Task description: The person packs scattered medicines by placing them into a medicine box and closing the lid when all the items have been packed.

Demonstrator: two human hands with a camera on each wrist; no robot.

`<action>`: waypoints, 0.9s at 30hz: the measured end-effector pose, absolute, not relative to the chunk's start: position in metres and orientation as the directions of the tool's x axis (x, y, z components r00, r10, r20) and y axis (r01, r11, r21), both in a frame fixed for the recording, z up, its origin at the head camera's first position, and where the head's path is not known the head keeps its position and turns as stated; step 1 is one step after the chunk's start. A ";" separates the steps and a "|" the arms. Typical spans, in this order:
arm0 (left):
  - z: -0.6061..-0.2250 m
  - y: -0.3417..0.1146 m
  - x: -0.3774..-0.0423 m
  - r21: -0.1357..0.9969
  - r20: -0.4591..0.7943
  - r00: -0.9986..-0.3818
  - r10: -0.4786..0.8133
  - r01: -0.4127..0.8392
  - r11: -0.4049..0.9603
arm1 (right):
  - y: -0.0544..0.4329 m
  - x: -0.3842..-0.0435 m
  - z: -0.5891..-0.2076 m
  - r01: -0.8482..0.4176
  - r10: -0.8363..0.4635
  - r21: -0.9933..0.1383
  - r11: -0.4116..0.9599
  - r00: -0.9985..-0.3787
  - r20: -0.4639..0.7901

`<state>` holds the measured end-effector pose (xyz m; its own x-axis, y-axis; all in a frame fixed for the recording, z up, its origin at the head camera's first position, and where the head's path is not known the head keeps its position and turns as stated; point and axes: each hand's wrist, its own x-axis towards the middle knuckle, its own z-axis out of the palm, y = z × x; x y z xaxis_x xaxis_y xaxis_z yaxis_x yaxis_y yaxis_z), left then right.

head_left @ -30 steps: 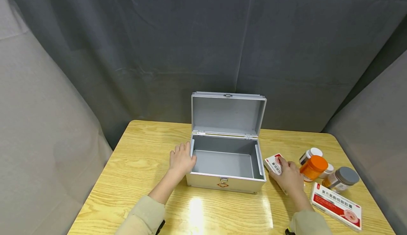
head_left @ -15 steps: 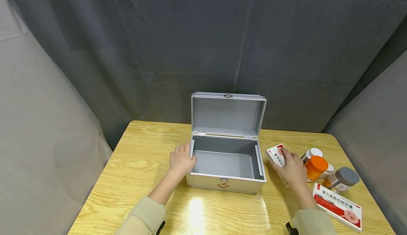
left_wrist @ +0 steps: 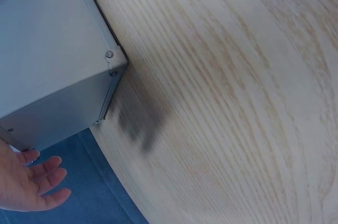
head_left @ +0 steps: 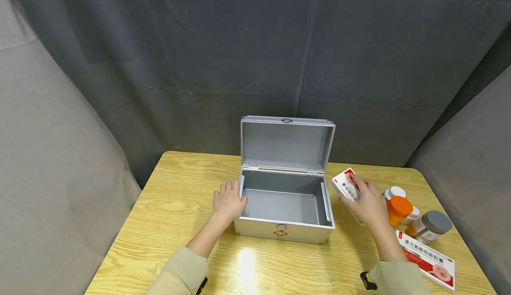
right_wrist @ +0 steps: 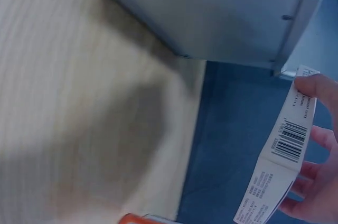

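In the head view a silver first-aid case point(head_left: 259, 228) with its lid point(head_left: 286, 142) raised stands on the wooden table, its inside bare. My left hand point(head_left: 228, 201) rests at the case's left rim, fingers fairly straight; the left wrist view has the fingers point(left_wrist: 50, 182) beside the case's side wall. To the right of the case, my right hand point(head_left: 369, 201) pinches a white and red medicine box point(head_left: 344, 184) between thumb and fingers. The right wrist view shows the barcode side of that medicine box point(right_wrist: 288, 142), lifted above the table near the case's side.
At the right stand an orange-capped bottle point(head_left: 399, 208), a grey-capped bottle point(head_left: 435, 222) and white-capped bottles point(head_left: 395, 191). Another medicine box point(head_left: 429, 261) lies flat in front of them. A dark curtain point(head_left: 191, 64) hangs behind the table point(head_left: 171, 188).
My right hand has raised the medicine box and carried it away from me, toward the back of the table. The left hand and the case have stayed in place.
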<state>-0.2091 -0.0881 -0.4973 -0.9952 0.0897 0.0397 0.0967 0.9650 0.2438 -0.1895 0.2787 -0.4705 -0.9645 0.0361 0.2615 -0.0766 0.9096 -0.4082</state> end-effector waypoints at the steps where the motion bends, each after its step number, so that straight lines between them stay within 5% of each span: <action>1: -0.497 -0.088 -0.209 0.244 0.038 -0.995 0.089 0.096 0.965 | 0.277 -0.189 -0.467 -0.092 0.020 -0.408 0.908 -0.964 0.264; 27: -0.494 -0.088 -0.208 0.259 0.021 -0.996 0.087 0.089 0.962 | 0.237 -0.205 -0.439 -0.235 -0.169 -0.352 0.906 -0.963 0.209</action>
<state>-0.2085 -0.0876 -0.4945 -0.9960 0.0867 0.0211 0.0892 0.9618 0.2588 -0.2046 0.2366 -0.4385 -0.9633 -0.1689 0.2087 -0.2352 0.9058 -0.3525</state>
